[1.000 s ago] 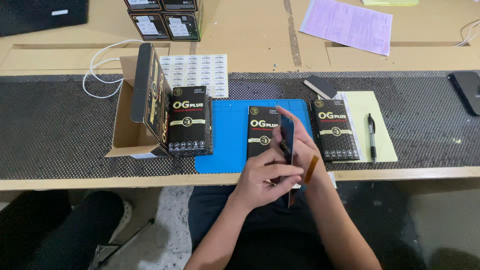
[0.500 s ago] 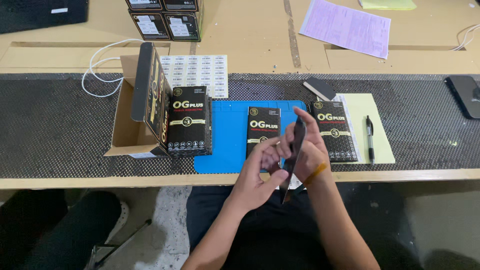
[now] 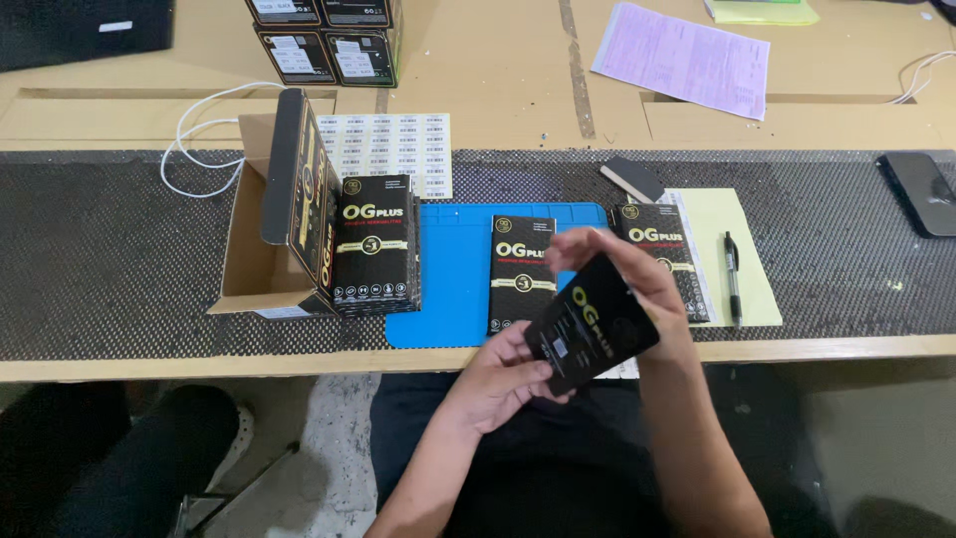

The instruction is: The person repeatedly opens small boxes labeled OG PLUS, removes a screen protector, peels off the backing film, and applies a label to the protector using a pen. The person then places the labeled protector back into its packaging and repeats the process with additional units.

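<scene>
Both my hands hold one flat black packet with gold and white print, tilted, over the table's front edge. My left hand grips its lower left side. My right hand holds its upper right edge with the fingers spread over the top. Behind it, another black packet lies on a blue mat. A third black packet lies to the right on a yellow sheet.
An open cardboard box stands at left with black packets leaning against it. A sheet of barcode labels, a white cable, a pen, a dark phone, a purple paper and stacked black boxes lie further back.
The packet was held edge-on near the mat; now it is turned so its printed face shows and sits lower, toward my body. Both hands stayed on it.
</scene>
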